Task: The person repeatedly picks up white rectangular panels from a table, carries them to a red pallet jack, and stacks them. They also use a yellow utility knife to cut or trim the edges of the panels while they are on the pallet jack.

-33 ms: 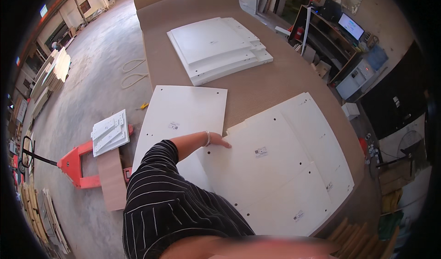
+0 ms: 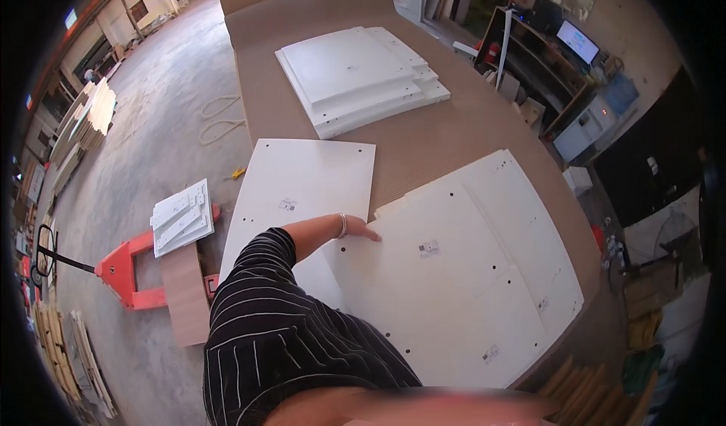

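My left hand [image 2: 361, 226] reaches across from the left, with a bracelet at the wrist. It rests at the left corner of a white panel [image 2: 454, 222] with dark holes and a small printed label. The fingers look stretched out against its surface, though their undersides are hidden. This panel lies on other white panels, whose edges show to the right. Beside it, partly under my forearm, is another white panel [image 2: 310, 173], also with holes and a label. My right hand does not show.
A stack of white panels [image 2: 348, 67] sits farther up the cardboard-covered table [image 2: 454, 135]. On the left, a red pallet jack [image 2: 121, 271] stands by smaller white boards [image 2: 181, 214]. Shelves and a lit monitor [image 2: 577, 42] are at right; wooden strips [image 2: 582, 392] lie lower right.
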Tool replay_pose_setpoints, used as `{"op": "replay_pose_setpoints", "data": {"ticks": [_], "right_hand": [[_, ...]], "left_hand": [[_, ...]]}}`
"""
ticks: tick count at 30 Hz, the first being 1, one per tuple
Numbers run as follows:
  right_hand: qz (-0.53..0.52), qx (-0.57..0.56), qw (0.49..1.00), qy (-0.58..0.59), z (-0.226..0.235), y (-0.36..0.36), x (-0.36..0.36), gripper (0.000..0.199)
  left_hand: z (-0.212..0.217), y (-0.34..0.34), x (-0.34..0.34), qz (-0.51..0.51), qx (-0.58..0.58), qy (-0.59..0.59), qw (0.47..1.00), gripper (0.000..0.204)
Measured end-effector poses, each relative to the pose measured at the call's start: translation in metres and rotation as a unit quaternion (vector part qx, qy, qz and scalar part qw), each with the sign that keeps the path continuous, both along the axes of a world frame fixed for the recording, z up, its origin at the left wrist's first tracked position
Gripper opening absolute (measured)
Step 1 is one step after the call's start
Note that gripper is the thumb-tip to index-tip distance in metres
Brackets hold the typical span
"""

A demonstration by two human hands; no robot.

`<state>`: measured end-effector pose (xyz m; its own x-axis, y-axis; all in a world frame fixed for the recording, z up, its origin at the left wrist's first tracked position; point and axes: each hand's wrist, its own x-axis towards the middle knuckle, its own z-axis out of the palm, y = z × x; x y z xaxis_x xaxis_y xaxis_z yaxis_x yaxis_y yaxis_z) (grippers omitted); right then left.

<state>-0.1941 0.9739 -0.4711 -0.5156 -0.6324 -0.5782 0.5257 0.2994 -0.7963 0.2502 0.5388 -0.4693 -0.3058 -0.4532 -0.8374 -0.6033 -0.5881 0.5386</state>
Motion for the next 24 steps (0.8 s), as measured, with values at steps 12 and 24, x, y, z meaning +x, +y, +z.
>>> {"op": "replay_pose_setpoints", "data": {"ticks": [12, 24], "right_hand": [[0.001, 0.08, 0.995, -0.052, -0.011, 0.001, -0.018, 0.059], [0.018, -0.016, 0.994, 0.111, 0.006, -0.045, 0.079, 0.05]], "left_hand": [[-0.004, 0.029, 0.019, 0.017, -0.063, -0.016, 0.998, 0.069], [0.041, 0.008, 0.123, -0.001, -0.174, -0.118, 0.978, 0.061]]}}
